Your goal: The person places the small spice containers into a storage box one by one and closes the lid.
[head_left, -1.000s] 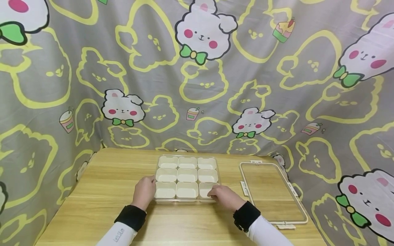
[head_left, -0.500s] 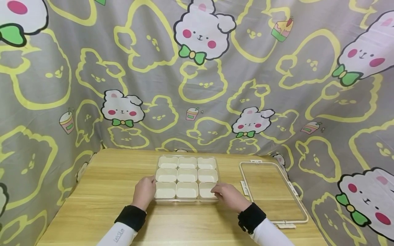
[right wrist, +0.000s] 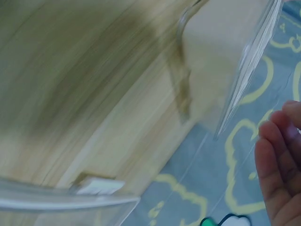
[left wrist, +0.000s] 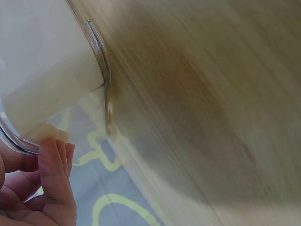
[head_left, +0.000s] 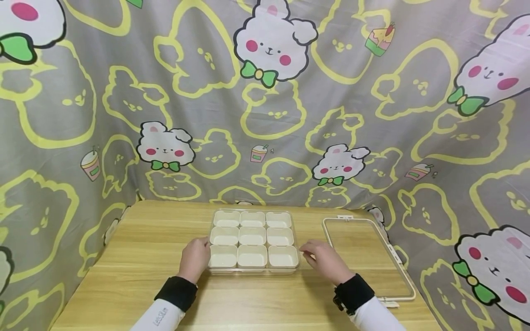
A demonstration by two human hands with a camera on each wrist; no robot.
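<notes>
A clear plastic box (head_left: 253,270) stands on the table, with small cream cups (head_left: 252,256) set inside it in three rows of three. At its left wall, my left hand (head_left: 194,258) pinches the rim; in the left wrist view the fingers (left wrist: 55,174) lie against the clear edge. My right hand (head_left: 325,259) is just off the box's right front corner, loosely bent and holding nothing. The right wrist view shows its fingertips (right wrist: 270,141) apart from the clear wall.
To the right lies a clear lid (head_left: 372,257) with a white rim and side clips, partly behind my right hand. The wooden table (head_left: 145,257) reaches back to a grey curtain (head_left: 215,115) printed with rabbits.
My right hand has come away from the front right cup and moved right, outside the box. That cup now sits fully in view. The left hand keeps its place.
</notes>
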